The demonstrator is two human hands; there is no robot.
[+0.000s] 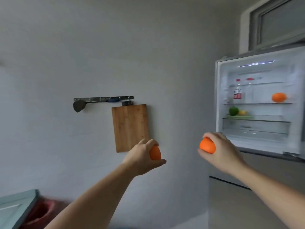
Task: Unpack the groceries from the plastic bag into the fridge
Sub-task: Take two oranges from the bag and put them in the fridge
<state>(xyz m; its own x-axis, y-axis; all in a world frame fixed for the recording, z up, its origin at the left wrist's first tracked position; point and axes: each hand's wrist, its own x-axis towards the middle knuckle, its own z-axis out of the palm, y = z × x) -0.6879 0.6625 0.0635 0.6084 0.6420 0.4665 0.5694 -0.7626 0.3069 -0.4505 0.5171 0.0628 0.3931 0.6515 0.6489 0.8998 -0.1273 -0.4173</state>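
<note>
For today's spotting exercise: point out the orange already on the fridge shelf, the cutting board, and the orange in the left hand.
Shelf orange (279,97): head view, middle of the fruit.
Cutting board (130,126): head view, centre of its wooden face.
Left-hand orange (155,153): head view, bare peel beside the fingers.

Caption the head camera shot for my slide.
Both hands, left and right, carry oranges toward the open fridge.

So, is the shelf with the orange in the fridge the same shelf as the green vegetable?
No, the orange in the fridge sits on the glass shelf above the one holding the green vegetable.
</note>
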